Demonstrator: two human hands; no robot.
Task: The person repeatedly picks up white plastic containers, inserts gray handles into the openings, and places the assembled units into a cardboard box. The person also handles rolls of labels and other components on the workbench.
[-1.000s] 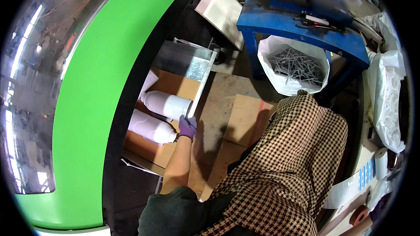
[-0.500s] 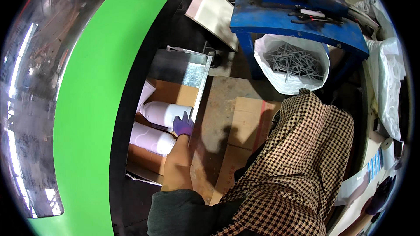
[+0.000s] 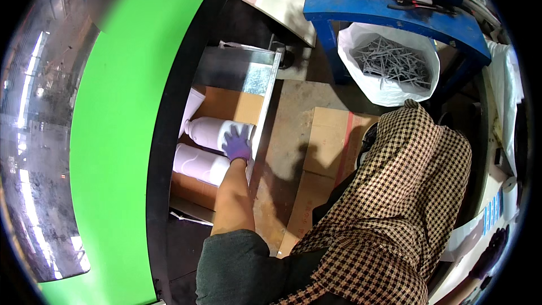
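At left, a green panel (image 3: 118, 118) curves beside a clear window (image 3: 45, 141). Next come a bin (image 3: 265, 99) lined with brown cardboard, the stained floor (image 3: 278, 161) with flattened cardboard (image 3: 326, 144), and a blue table (image 3: 389, 14) over a white bag (image 3: 389, 97) of grey strips. In the bin, the upper bottle (image 3: 206, 133) and lower bottle (image 3: 197, 164), both lilac and white, lie sideways. The left hand (image 3: 236, 144), gloved, spreads its fingers over the upper bottle's white end, gripping nothing. The right hand (image 3: 492, 253), far right, is too dim to tell its hold. Red printing marks the flattened cardboard; blue, a white sheet (image 3: 468, 237).
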